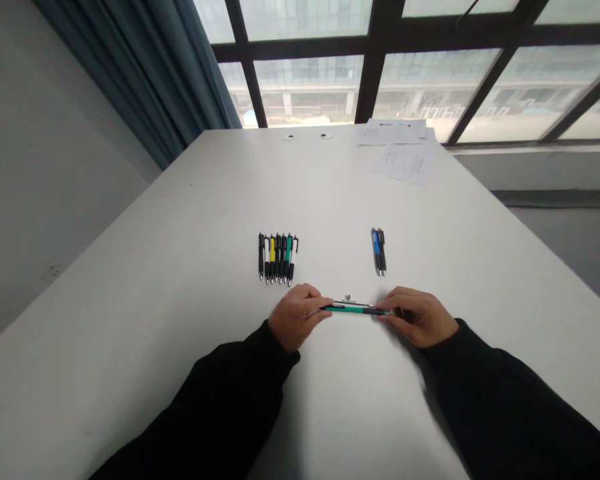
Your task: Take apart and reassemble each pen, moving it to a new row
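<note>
Between my two hands lies a green pen (350, 309) with a dark grip, level and pointing to the right. My left hand (297, 319) pinches its clip end. At the grip end, my right hand (419, 315) has thumb and fingers closed on the pen. A thin dark rod like a pen refill (353, 304) runs along the pen's far side, its ends at the fingertips of both hands. Just beyond it are small metallic bits (348, 297), too small to name for sure.
A row of several pens (277, 259), black, white, yellow and green, lies beyond my left hand. Two pens (379, 252), one blue and one dark, lie beyond my right hand. Printed papers (403, 160) rest at the white table's (180, 267) far edge, by the window.
</note>
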Available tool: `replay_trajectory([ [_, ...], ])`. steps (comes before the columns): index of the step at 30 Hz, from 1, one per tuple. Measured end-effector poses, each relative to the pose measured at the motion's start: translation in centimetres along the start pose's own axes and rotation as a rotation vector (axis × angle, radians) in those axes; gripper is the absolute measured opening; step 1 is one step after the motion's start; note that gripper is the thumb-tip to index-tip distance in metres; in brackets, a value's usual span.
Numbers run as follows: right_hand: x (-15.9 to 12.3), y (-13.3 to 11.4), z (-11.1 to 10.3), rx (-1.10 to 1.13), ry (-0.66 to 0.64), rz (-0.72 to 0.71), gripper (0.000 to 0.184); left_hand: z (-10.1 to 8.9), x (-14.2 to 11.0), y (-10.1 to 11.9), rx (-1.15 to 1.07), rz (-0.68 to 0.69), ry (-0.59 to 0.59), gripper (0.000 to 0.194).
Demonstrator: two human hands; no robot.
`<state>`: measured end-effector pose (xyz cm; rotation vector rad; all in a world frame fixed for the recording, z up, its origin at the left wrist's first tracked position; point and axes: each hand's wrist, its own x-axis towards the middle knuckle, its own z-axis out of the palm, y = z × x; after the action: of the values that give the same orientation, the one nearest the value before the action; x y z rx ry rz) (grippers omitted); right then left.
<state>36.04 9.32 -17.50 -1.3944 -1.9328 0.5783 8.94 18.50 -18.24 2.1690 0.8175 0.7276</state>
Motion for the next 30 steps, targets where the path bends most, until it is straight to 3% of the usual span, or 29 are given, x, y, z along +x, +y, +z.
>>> replay_trajectory([
  [5,0.19,-0.32,0.01,-0.095,-0.019,0.058,0.013,0.01,0.03,-0.09,0.089,0.088,-0.009,0.020],
  [14,0.26,-0.30,0.15,-0.121,-0.029,0.117,0.010,0.12,-0.02,0.06,0.050,-0.025,0.000,0.018],
  [30,0.05,-0.12,-0.01,-0.097,-0.006,0.162,0.011,0.27,0.08,0.22,0.032,-0.086,0.084,0.015],
])
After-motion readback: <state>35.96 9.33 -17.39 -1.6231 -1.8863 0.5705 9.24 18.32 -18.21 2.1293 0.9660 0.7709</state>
